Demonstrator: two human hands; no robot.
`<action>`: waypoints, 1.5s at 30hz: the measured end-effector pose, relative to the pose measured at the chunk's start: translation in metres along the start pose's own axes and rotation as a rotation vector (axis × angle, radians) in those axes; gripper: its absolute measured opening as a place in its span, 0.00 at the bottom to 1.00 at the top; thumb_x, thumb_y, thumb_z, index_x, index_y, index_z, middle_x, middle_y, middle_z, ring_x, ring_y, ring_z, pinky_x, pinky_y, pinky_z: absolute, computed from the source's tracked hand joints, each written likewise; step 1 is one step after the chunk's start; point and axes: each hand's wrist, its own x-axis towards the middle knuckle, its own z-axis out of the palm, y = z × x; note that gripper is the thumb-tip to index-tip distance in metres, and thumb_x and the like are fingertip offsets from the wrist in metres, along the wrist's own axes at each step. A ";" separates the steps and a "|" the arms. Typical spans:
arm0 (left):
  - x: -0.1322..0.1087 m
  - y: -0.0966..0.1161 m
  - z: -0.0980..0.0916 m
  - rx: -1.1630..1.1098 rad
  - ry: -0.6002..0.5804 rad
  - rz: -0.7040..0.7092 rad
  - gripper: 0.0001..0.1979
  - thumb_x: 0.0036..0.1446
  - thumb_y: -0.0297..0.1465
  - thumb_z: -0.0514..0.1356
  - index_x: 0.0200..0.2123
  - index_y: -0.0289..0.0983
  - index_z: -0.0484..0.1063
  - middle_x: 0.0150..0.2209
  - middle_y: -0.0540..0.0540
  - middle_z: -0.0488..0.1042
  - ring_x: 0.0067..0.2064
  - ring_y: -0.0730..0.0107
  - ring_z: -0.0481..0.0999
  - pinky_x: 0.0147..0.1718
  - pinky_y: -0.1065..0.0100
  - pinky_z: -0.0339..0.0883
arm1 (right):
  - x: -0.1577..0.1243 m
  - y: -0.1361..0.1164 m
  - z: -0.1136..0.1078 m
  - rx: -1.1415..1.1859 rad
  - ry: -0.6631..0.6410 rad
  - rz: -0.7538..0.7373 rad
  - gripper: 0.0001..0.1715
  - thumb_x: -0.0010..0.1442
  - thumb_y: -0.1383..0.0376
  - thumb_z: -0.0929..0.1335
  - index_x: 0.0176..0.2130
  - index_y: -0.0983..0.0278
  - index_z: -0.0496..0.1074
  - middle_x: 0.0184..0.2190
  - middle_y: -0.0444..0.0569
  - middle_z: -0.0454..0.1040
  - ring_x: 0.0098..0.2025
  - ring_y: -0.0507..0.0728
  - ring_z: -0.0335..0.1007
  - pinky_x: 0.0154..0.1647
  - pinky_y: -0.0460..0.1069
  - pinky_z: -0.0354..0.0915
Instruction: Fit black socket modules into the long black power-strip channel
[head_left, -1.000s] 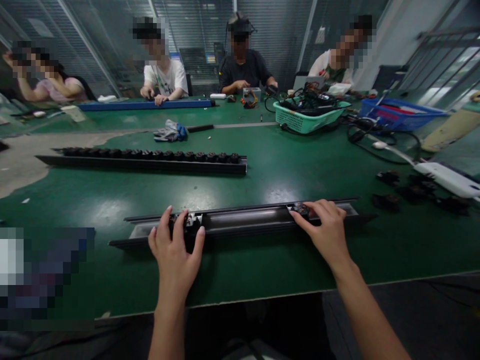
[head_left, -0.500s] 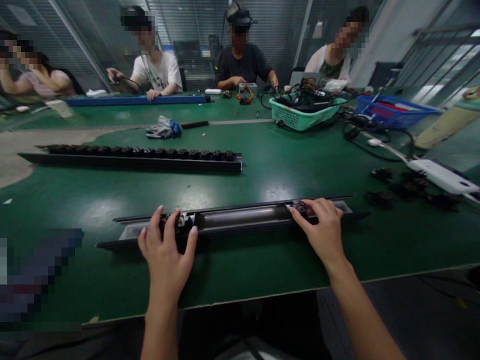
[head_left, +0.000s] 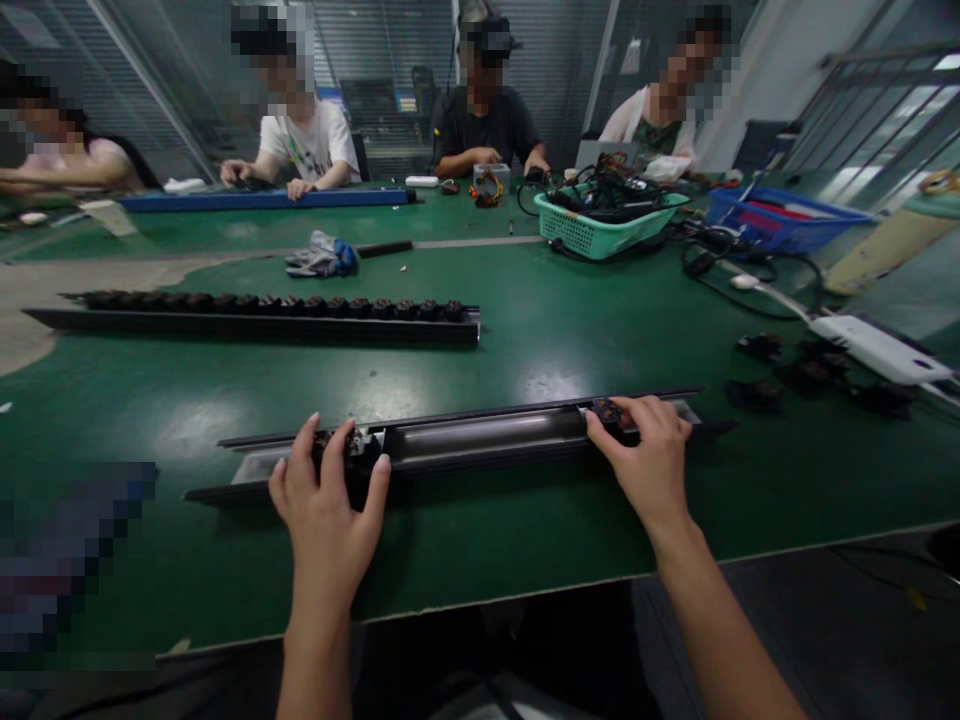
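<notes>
A long black metal channel (head_left: 480,432) with a shiny inner trough lies across the table before me. My left hand (head_left: 330,490) reaches over its left part, fingers and thumb curled around a small black component with a white piece (head_left: 366,443). Part of that component is hidden under the fingers. Toward the channel's right end, my right hand (head_left: 649,450) pinches another small black component (head_left: 604,410) with copper-coloured bits between thumb and fingers. Both components sit inside the channel.
Behind it lies a second channel (head_left: 255,325) with a row of black components. Loose black components (head_left: 814,370) and a white power strip (head_left: 885,348) are at right. Farther back are gloves (head_left: 322,256), a green basket (head_left: 600,236) of cables and a blue basket (head_left: 787,225). Several co-workers sit opposite.
My hands stay at nearly the same places on the channel, and the view has shifted slightly. Across the table, the far-left person's raised arms have come down and a white-shirted person's hand has lowered.
</notes>
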 end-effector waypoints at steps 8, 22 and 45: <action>0.000 0.001 -0.001 -0.003 0.008 0.002 0.25 0.62 0.41 0.55 0.62 0.44 0.60 0.68 0.38 0.53 0.68 0.48 0.54 0.65 0.45 0.44 | -0.001 0.001 0.001 0.014 -0.012 0.009 0.16 0.61 0.53 0.66 0.41 0.62 0.71 0.33 0.49 0.70 0.39 0.59 0.64 0.43 0.55 0.54; 0.000 0.001 -0.001 -0.004 0.006 -0.004 0.25 0.62 0.41 0.55 0.61 0.43 0.61 0.68 0.38 0.53 0.68 0.48 0.53 0.65 0.45 0.43 | 0.004 0.010 -0.006 -0.015 -0.027 0.026 0.19 0.60 0.50 0.67 0.40 0.62 0.73 0.35 0.49 0.72 0.41 0.60 0.64 0.45 0.56 0.53; 0.000 0.000 0.001 0.010 0.012 0.002 0.25 0.63 0.41 0.54 0.62 0.45 0.60 0.68 0.39 0.53 0.68 0.48 0.54 0.65 0.44 0.44 | 0.004 0.028 -0.008 0.006 -0.005 -0.039 0.23 0.57 0.45 0.68 0.39 0.61 0.72 0.38 0.49 0.72 0.42 0.60 0.65 0.47 0.56 0.53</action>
